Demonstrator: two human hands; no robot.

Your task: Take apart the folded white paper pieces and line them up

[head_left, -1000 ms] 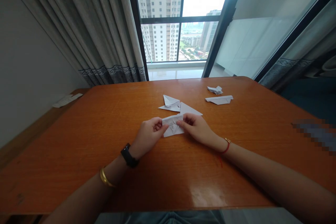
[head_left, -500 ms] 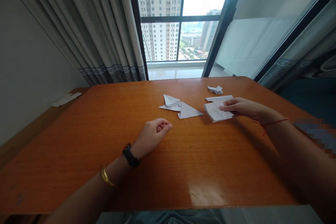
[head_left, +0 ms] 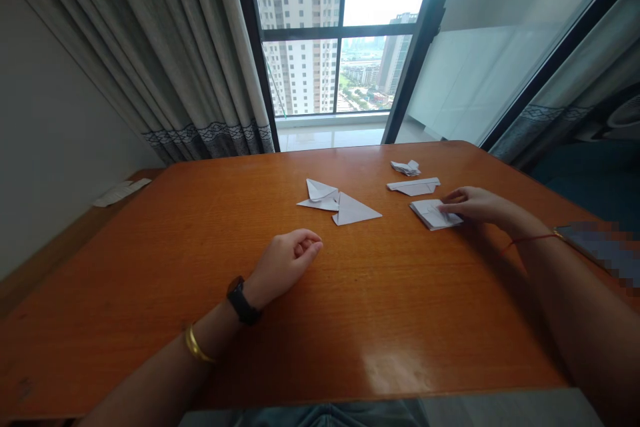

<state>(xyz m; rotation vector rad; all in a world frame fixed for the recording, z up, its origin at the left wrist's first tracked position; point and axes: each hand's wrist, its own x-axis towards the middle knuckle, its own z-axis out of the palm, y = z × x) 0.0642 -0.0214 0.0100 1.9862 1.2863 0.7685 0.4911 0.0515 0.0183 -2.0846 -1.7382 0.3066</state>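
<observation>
My right hand [head_left: 473,205] grips the right edge of a stack of folded white paper [head_left: 434,213], its thumb on top. The stack looks to be lying on the table, a little apart from the other pieces. My left hand [head_left: 289,257] rests at the table's middle, fingers curled in towards the thumb, with nothing visible in it. Beyond it lie two folded paper pieces with pointed ends, one flap-topped [head_left: 321,195] and one triangular [head_left: 356,208], touching or nearly so. Behind the stack are a long folded paper strip [head_left: 414,186] and a small crumpled-looking paper fold [head_left: 406,168].
The orange-brown wooden table [head_left: 200,333] reaches towards a window with a dark frame. A blurred-out flat object [head_left: 600,250] lies by my right forearm. Off the table's far left side, white papers [head_left: 121,192] lie on a lower surface. Grey curtains [head_left: 200,47] hang on the left.
My right hand has moved the paper stack to the right and down onto the table, uncovering the folded strip behind it. My left hand keeps its pose; the view has shifted slightly.
</observation>
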